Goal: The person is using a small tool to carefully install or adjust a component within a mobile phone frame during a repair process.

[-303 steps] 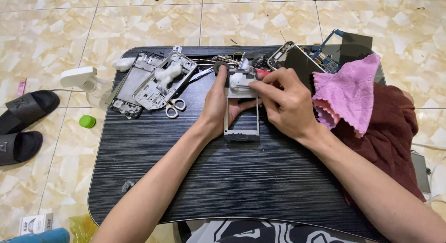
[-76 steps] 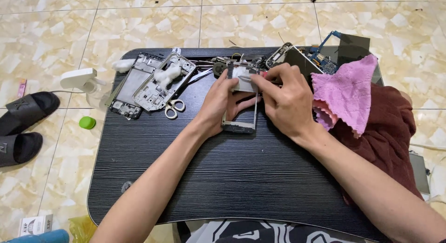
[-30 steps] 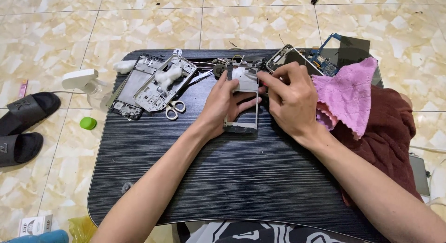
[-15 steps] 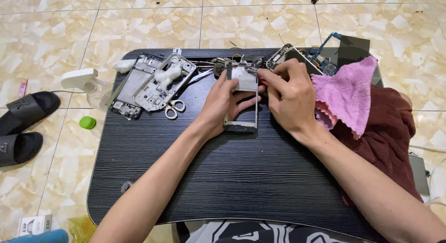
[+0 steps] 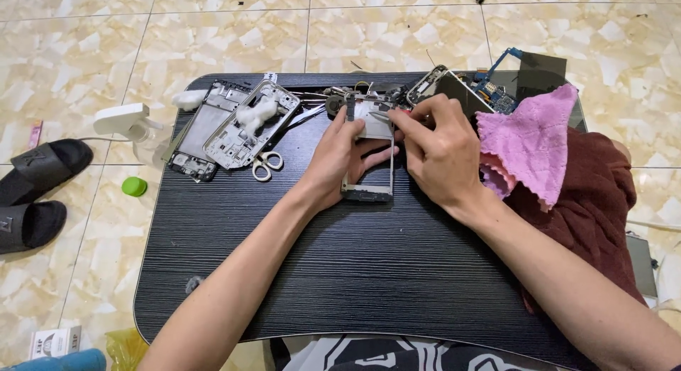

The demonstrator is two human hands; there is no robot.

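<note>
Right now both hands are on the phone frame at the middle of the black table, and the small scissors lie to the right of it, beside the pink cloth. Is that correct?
Not quite. In the head view the scissors lie left of the phone frame, beside the stripped phone housings, not by the pink cloth. The left hand and right hand are on the frame, on the black table.

Scissors (image 5: 264, 164), pink cloth (image 5: 533, 140) and black sandals (image 5: 35, 190) lie about.

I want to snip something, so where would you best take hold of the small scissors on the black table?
Probably by the two white loop handles of the scissors, coming from the near side. The loops point toward the person and lie on bare table, while the blades run up under the stripped phone frames, so the tip end looks crowded.
</note>
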